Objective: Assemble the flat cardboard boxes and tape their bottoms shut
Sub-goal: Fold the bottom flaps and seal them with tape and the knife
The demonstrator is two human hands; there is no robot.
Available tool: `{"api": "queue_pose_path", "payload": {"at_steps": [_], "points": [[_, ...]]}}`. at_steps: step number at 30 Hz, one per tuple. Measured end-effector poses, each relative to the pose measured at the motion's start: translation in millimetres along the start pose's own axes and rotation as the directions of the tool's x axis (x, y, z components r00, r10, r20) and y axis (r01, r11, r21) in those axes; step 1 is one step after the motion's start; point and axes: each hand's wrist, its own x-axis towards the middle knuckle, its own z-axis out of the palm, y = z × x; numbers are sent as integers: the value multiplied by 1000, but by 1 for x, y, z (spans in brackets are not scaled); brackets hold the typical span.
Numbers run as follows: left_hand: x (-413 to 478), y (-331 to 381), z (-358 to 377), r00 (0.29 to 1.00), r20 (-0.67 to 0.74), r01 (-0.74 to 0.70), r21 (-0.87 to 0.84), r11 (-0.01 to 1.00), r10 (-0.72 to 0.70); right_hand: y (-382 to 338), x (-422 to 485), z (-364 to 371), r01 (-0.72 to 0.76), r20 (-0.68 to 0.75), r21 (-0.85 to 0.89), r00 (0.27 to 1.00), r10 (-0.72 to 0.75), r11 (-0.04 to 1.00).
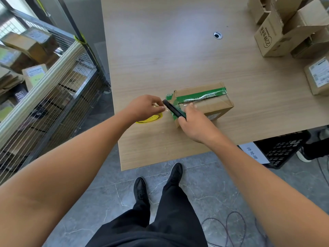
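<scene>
A small cardboard box [213,102] lies on the wooden table [169,59], with green printed tape and clear tape along its top seam. My right hand [194,122] grips a black cutter [173,108] laid against the box's left end, where the tape hangs over. My left hand [145,106] is just left of the box, fingers pinched on the clear tape strip near the cutter's tip. A yellow tape roll [151,119] lies on the table under my left hand, mostly hidden.
Several open and sealed cardboard boxes [288,31] crowd the table's far right. A wire cage cart [44,97] with parcels stands to the left. A black crate [281,150] sits under the table at right. A cable hole [217,35] marks the tabletop.
</scene>
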Motion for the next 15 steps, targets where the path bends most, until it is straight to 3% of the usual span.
{"api": "queue_pose_path", "payload": {"at_steps": [7, 15], "points": [[-5, 18, 0, 993, -105, 59, 31, 998, -55, -6, 0, 1, -32, -1, -45, 999, 32, 998], [-18, 22, 8, 989, -144, -15, 156, 988, 38, -5, 8, 6, 35, 29, -256, 999, -29, 966]]}}
